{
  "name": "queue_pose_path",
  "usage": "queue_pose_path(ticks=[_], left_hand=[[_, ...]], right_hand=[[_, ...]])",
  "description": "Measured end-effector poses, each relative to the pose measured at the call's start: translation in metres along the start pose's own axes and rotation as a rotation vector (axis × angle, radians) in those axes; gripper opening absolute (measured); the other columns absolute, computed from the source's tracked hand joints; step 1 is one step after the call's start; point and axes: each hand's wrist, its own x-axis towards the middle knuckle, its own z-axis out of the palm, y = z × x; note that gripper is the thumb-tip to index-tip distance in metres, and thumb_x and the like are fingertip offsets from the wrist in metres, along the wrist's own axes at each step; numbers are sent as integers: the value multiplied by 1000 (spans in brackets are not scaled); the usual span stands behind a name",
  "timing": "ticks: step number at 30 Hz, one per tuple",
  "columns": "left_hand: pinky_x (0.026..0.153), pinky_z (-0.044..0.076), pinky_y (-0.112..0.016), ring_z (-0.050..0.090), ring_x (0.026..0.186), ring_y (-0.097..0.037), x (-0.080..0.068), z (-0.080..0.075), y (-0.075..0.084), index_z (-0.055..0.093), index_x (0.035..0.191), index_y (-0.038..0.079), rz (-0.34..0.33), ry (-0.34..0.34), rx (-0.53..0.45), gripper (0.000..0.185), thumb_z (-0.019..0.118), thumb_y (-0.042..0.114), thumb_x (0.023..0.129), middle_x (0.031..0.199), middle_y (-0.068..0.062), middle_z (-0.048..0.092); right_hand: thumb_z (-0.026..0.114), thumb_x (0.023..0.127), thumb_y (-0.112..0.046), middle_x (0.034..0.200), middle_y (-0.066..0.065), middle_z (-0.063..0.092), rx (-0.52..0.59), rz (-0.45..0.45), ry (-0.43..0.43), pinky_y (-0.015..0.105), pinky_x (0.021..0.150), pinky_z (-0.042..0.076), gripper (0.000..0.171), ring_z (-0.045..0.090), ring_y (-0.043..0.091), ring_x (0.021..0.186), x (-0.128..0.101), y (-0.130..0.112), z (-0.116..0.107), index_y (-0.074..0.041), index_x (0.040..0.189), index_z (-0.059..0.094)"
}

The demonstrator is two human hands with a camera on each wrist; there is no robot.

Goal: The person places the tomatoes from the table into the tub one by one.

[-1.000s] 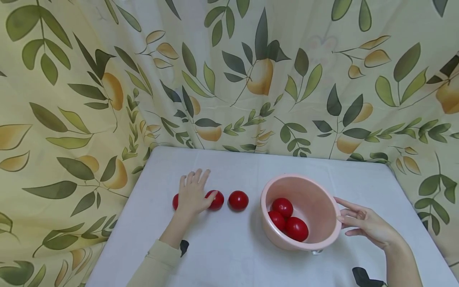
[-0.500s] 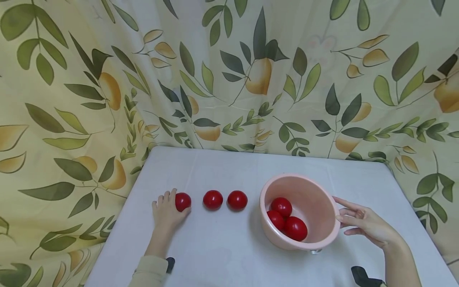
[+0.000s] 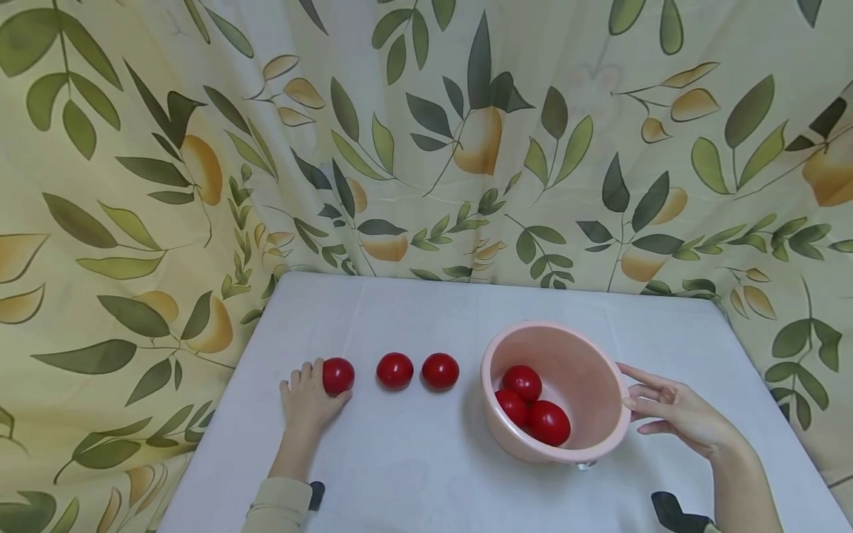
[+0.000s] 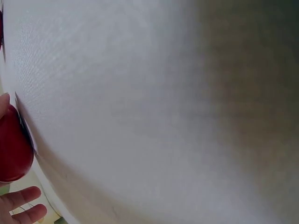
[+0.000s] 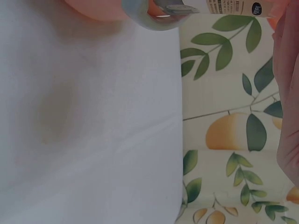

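Note:
Over at the left of the table, my left hand (image 3: 308,396) curls its fingers and thumb round a glossy red tomato (image 3: 338,375). The left wrist view shows the same tomato (image 4: 14,147) at its left edge, close to the white surface. Two more tomatoes sit in a row to its right, one (image 3: 395,371) beside the other (image 3: 440,371). A pink bucket (image 3: 600,400), tilted toward me, has three tomatoes (image 3: 549,423) inside. At its right side my right hand (image 3: 680,414) holds the rim, thumb on the edge and fingers along the outside.
The white-covered table (image 3: 413,466) ends at a leaf-and-fruit patterned curtain (image 3: 426,148) behind and at both sides. A metal fitting (image 5: 177,8) and a printed label (image 5: 233,7) show on the bucket in the right wrist view.
My left hand has moved left from above the row of tomatoes and taken hold of the leftmost one. The right hand and the bucket have stayed in place.

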Motion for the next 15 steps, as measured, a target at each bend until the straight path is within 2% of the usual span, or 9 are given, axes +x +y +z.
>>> queue_pose_path(ticks=[8,15], left_hand=[[78,35,-52,46,96,-34,3,-1,5,49,112,2,15,27,2,67,69,48,67,103,-16,52],[83,31,-54,45,98,-32,18,-21,28,51,112,4,111,83,-25,64,67,49,69,104,-14,53]], right_hand=[[50,91,-1,93,-6,67,4,-3,-3,31,64,54,55,65,14,81,0,1,0,-51,114,51],[51,91,-1,93,-6,68,9,-6,7,32,64,54,55,65,14,80,-1,0,0,-51,113,52]])
